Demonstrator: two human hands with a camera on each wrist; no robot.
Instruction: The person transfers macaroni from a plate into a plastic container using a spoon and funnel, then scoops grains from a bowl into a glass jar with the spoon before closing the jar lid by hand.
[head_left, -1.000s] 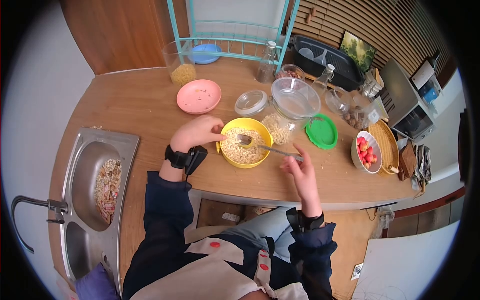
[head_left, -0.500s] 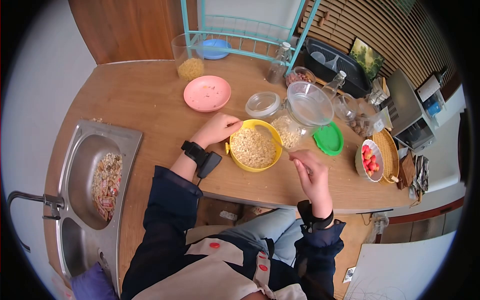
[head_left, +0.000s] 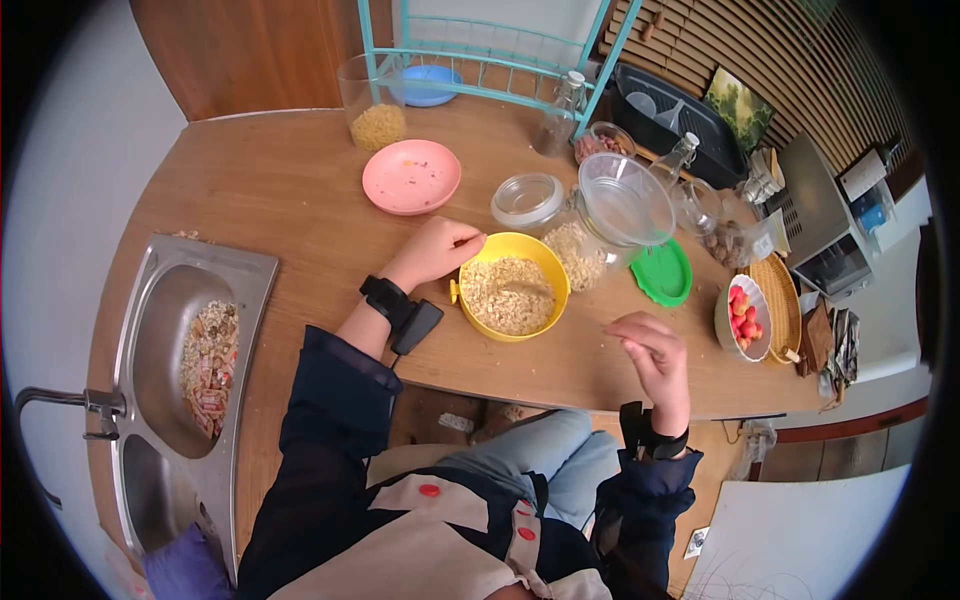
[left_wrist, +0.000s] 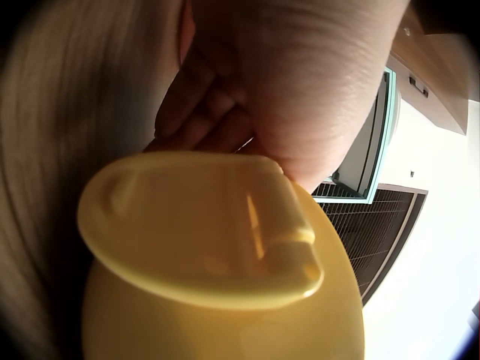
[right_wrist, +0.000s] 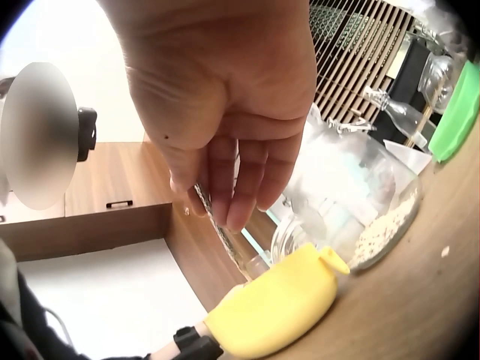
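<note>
A yellow bowl (head_left: 466,299) full of rolled oats (head_left: 505,290) stands on the counter. My left hand (head_left: 432,255) holds its left rim; in the left wrist view the curled fingers (left_wrist: 206,112) show behind the bowl's side tab (left_wrist: 187,225). To the right of the bowl, my right hand (head_left: 655,355) pinches the patterned metal handle of a spoon (right_wrist: 221,232) between thumb and fingers. The spoon slants toward the bowl, its head hidden among the oats. Just behind the bowl lies a clear glass jar (right_wrist: 382,195) with oats inside.
A pink plate (head_left: 411,178) with crumbs sits behind my left hand. Around the jar are a round glass lid (head_left: 527,200) and a green lid (head_left: 662,273). The white bowl (head_left: 727,325) of red fruit is at right, a steel sink (head_left: 255,275) at left.
The spoon's head has gone from showing above the oats to being down among them. My right hand has moved right and a little lower; the left stays at the bowl's rim.
</note>
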